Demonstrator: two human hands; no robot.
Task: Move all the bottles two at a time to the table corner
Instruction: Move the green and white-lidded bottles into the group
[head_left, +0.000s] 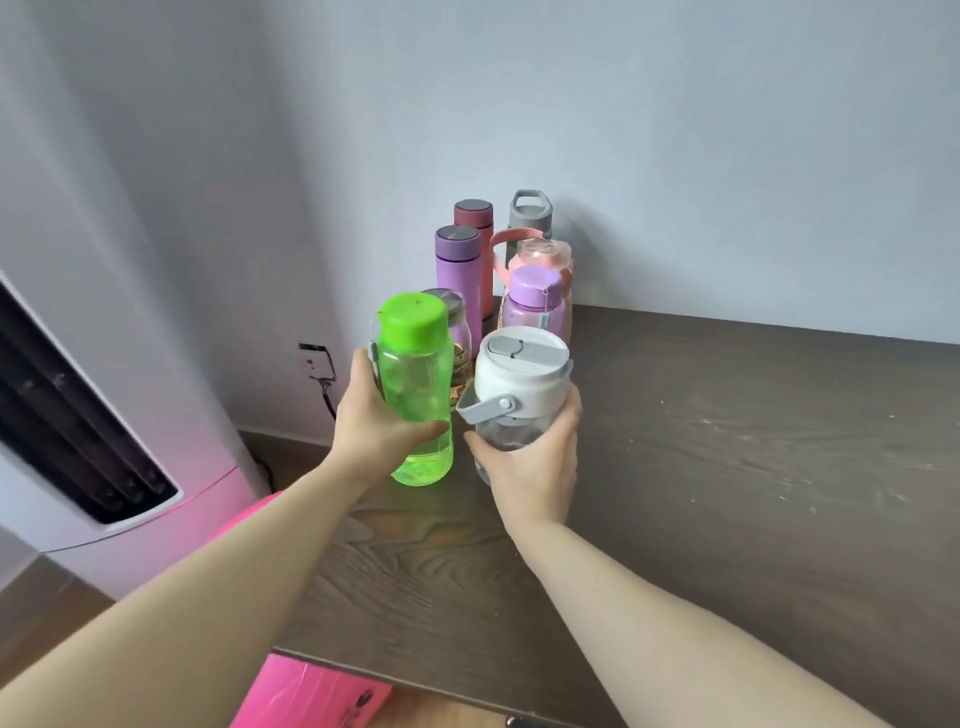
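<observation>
My left hand (371, 415) grips a clear green bottle (415, 384) with a green cap, upright near the table's left edge. My right hand (530, 462) holds a clear bottle (519, 384) with a white lid and grey handle beside it. Whether either bottle rests on the dark wooden table (727, 467) I cannot tell. Just behind them, in the far left corner by the wall, stand several bottles: a clear steel-capped one (457, 322), a lilac flask (458, 275), a maroon flask (474, 215), a grey-lidded bottle (530, 210), a pink bottle (540, 254) and a small lilac bottle (535, 301).
A white wall runs behind the table. Left of the table stands a tall white appliance (104, 415) with a dark vent. A wall socket with a cable (317, 364) sits low on the wall. A pink box (311, 691) lies below the table's front edge.
</observation>
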